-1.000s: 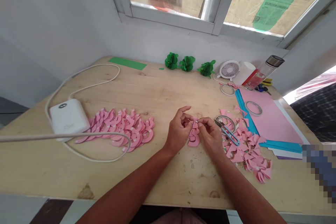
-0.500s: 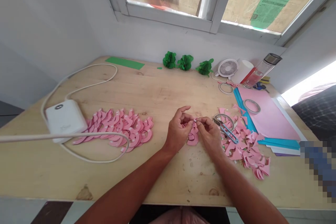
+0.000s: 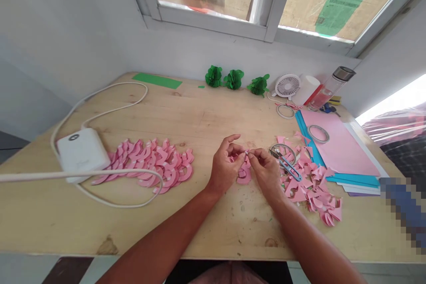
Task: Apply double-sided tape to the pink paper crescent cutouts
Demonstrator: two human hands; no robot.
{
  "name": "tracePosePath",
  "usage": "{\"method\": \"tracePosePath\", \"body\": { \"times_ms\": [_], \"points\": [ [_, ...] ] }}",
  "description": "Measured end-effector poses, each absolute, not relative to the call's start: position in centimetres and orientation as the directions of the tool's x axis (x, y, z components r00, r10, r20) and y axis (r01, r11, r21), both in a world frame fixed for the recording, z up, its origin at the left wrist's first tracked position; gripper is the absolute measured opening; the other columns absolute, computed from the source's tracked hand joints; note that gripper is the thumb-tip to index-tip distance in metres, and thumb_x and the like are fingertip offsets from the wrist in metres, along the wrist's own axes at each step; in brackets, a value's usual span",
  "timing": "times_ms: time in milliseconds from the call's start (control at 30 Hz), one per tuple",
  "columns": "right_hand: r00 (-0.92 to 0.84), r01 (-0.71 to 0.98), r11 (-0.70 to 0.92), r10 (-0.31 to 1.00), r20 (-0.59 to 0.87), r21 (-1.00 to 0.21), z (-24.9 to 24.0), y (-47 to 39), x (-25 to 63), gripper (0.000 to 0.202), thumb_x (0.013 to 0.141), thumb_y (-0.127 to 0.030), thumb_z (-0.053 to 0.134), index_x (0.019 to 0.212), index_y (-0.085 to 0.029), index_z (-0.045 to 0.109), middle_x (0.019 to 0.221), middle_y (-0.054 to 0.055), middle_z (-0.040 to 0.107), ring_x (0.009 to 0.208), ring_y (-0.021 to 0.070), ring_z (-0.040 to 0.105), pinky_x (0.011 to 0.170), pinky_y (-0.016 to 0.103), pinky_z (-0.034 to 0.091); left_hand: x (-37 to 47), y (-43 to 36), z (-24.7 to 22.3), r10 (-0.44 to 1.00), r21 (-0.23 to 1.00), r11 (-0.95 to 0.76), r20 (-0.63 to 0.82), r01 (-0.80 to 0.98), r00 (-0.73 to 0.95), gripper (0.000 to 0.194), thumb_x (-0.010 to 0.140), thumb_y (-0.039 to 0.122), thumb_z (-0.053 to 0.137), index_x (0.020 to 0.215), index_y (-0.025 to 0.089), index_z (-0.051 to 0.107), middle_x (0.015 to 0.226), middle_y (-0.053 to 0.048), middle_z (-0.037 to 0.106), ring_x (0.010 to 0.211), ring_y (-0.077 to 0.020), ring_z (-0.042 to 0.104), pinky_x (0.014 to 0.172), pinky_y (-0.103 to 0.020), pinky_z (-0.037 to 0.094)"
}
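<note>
My left hand point(image 3: 226, 164) is closed in a pinch on a pink paper cutout, mostly hidden by the fingers. Against its thumb, the fingertips of my right hand point(image 3: 266, 166) pinch a small whitish bit at the cutout's end, too small to make out well. Just below the fingers, more curved pink cutouts point(image 3: 244, 176) lie on the table. Left of my hands spreads a pile of curved pink paper pieces point(image 3: 169, 164) with small white patches. Beside my right hand are pink paper scraps point(image 3: 314, 186), with a blue cutter knife point(image 3: 289, 168) and a tape roll point(image 3: 282, 147) on them.
A white power bank point(image 3: 83, 153) and its cable point(image 3: 116, 171) occupy the left side. Green paper ornaments point(image 3: 234, 79) and a green strip point(image 3: 157, 80) lie along the back. A small fan point(image 3: 287, 85), a glass bottle point(image 3: 328, 91) and stacked coloured sheets point(image 3: 339, 146) stand or lie at right.
Both hands stay in nearly the same place, fingertips still together. A whitish bit shows a little more between them. The view has shifted slightly.
</note>
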State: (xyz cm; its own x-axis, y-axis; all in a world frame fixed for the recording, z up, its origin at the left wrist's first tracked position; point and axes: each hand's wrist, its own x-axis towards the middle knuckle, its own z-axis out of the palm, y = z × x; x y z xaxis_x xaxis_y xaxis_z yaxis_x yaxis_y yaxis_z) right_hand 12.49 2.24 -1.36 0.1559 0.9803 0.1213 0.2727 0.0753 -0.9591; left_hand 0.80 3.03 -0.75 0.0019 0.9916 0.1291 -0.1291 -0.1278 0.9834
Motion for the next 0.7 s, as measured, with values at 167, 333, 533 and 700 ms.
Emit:
{"method": "tracePosePath", "body": {
  "times_ms": [167, 333, 533, 700],
  "points": [
    [0.156, 0.284, 0.07, 0.981, 0.118, -0.956, -1.55, 2.25, 12.5, 0.015, 0.073, -0.028, 0.056, 0.073, -0.016, 0.063, 0.066, 0.001, 0.062, 0.058, 0.0119, 0.052, 0.057, 0.024, 0.04, 0.75, 3.05, -1.12, 0.986, 0.985, -0.165, 0.165, -0.054, -0.012, 0.045, 0.072, 0.014, 0.057, 0.116, 0.019, 0.046, 0.077, -0.001, 0.062, 0.068, -0.0113, 0.058, 0.064, -0.022, 0.047],
    [0.156, 0.291, 0.073, 0.98, 0.122, -0.954, -1.44, 2.24, 12.47, 0.016, 0.073, -0.028, 0.056, 0.074, -0.016, 0.065, 0.067, 0.001, 0.063, 0.06, 0.0125, 0.053, 0.058, 0.024, 0.04, 0.73, 3.03, -1.29, 0.982, 0.982, -0.188, 0.188, 0.01, -0.03, 0.045, 0.072, 0.014, 0.056, 0.116, 0.019, 0.047, 0.078, -0.002, 0.062, 0.07, -0.0115, 0.058, 0.065, -0.023, 0.047],
    [0.16, 0.291, 0.073, 0.979, 0.124, -0.954, -1.43, 2.24, 12.52, 0.016, 0.073, -0.029, 0.056, 0.074, -0.016, 0.066, 0.067, 0.002, 0.064, 0.06, 0.0132, 0.054, 0.058, 0.025, 0.041, 0.82, 2.99, -1.22, 0.982, 0.983, -0.185, 0.186, 0.012, -0.036, 0.044, 0.072, 0.016, 0.057, 0.115, 0.02, 0.047, 0.078, -0.002, 0.062, 0.071, -0.0121, 0.059, 0.065, -0.023, 0.048],
    [0.166, 0.271, 0.066, 0.979, 0.114, -0.96, -1.55, 2.22, 12.49, 0.016, 0.072, -0.03, 0.058, 0.073, -0.017, 0.067, 0.067, 0.001, 0.064, 0.06, 0.0134, 0.054, 0.058, 0.025, 0.041, 0.92, 2.95, -1.25, 0.977, 0.979, -0.197, 0.2, 0.049, -0.069, 0.042, 0.073, 0.016, 0.057, 0.113, 0.019, 0.048, 0.076, -0.002, 0.062, 0.072, -0.0123, 0.059, 0.065, -0.022, 0.048]
  ]
}}
